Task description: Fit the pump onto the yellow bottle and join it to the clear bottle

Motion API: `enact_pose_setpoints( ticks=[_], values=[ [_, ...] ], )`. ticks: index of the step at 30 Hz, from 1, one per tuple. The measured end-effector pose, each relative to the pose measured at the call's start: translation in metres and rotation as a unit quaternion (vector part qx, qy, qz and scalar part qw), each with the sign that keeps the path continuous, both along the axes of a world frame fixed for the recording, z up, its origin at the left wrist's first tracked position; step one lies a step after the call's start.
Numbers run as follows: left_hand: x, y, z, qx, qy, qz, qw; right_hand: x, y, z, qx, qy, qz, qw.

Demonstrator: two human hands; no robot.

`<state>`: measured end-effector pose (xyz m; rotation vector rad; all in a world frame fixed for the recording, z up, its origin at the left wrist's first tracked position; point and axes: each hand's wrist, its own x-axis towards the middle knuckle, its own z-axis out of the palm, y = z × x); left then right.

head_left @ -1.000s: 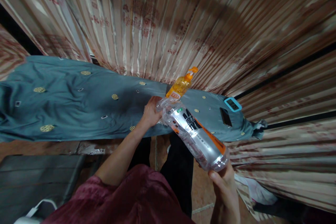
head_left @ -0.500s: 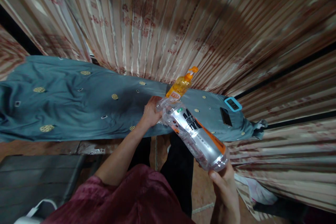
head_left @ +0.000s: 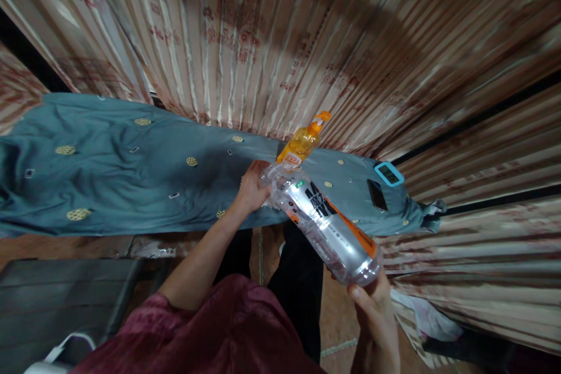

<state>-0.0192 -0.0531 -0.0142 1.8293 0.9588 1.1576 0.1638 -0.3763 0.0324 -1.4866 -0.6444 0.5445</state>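
A clear plastic bottle (head_left: pixel 333 228) with a silver and orange label lies slantwise between my two hands, above the near edge of the cloth-covered surface. My left hand (head_left: pixel 255 187) is closed at its neck end, with the fingers partly hidden. At the bottle's base, lower right, my right hand (head_left: pixel 372 298) grips it, the thumb showing on the near side. Just behind the neck stands a pump bottle (head_left: pixel 300 146) of yellow-orange liquid with an orange pump head, partly covered by the clear bottle.
A blue-green patterned cloth (head_left: pixel 114 169) covers the long surface. On its right end lie a dark phone (head_left: pixel 377 195) and a blue-framed digital timer (head_left: pixel 389 174). Pleated curtains (head_left: pixel 263 41) hang behind and to the right. A dark stool-like seat (head_left: pixel 65 298) is at lower left.
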Motion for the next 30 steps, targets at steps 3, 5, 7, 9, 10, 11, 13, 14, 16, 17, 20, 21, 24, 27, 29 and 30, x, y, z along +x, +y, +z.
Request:
enact_pose_setpoints(
  ticks=[3, 5, 7, 9, 10, 11, 13, 14, 16, 17, 20, 21, 24, 27, 29, 30],
  values=[
    [-0.0001, -0.0002, 0.0014, -0.002, 0.001, -0.001, 1.000, 0.0011, -0.0014, 0.0001, -0.010, 0.001, 0.007, 1.000],
    [-0.0002, -0.0001, 0.0018, -0.003, -0.001, -0.001, 1.000, 0.0022, -0.0032, -0.0004, -0.014, 0.004, 0.009, 1.000],
    [-0.0003, -0.0003, 0.0019, -0.004, -0.003, 0.000, 1.000, 0.0030, -0.0049, -0.0012, -0.015, 0.008, 0.007, 1.000],
    [-0.0004, -0.0006, 0.0022, -0.006, -0.005, 0.002, 1.000, 0.0031, -0.0058, -0.0018, -0.016, 0.012, 0.007, 1.000],
    [-0.0004, -0.0007, 0.0024, -0.008, -0.006, 0.003, 1.000, 0.0028, -0.0058, -0.0018, -0.016, 0.013, 0.007, 1.000],
    [-0.0005, -0.0009, 0.0027, -0.009, -0.006, 0.003, 1.000, 0.0025, -0.0054, -0.0017, -0.016, 0.015, 0.007, 1.000],
    [-0.0006, -0.0010, 0.0034, -0.009, -0.006, 0.001, 1.000, 0.0017, -0.0041, -0.0014, -0.014, 0.016, 0.006, 1.000],
    [-0.0006, -0.0009, 0.0035, -0.008, -0.005, 0.000, 1.000, 0.0014, -0.0032, -0.0012, -0.013, 0.015, 0.004, 1.000],
    [-0.0007, -0.0006, 0.0033, -0.007, -0.004, 0.000, 1.000, 0.0008, -0.0017, -0.0011, -0.012, 0.011, 0.004, 1.000],
    [-0.0007, -0.0004, 0.0030, -0.007, -0.004, 0.000, 1.000, 0.0005, -0.0010, -0.0010, -0.010, 0.008, 0.005, 1.000],
    [-0.0006, 0.0001, 0.0013, -0.008, -0.005, 0.000, 1.000, -0.0014, 0.0005, 0.0000, -0.006, 0.004, 0.009, 1.000],
    [-0.0004, 0.0002, 0.0008, -0.008, -0.007, 0.000, 1.000, -0.0022, 0.0009, 0.0007, -0.006, 0.005, 0.010, 1.000],
    [0.0002, 0.0005, -0.0003, -0.009, -0.007, 0.005, 1.000, -0.0042, 0.0012, 0.0030, -0.003, 0.005, 0.013, 1.000],
    [0.0009, 0.0008, -0.0014, -0.007, -0.005, 0.009, 1.000, -0.0039, 0.0000, 0.0036, -0.008, -0.002, 0.014, 1.000],
    [0.0013, 0.0013, -0.0027, -0.003, -0.007, 0.007, 1.000, -0.0026, -0.0010, 0.0024, -0.017, -0.007, 0.012, 1.000],
    [0.0013, 0.0016, -0.0035, 0.001, -0.009, 0.006, 1.000, -0.0019, -0.0013, 0.0014, -0.020, -0.009, 0.009, 1.000]
  ],
)
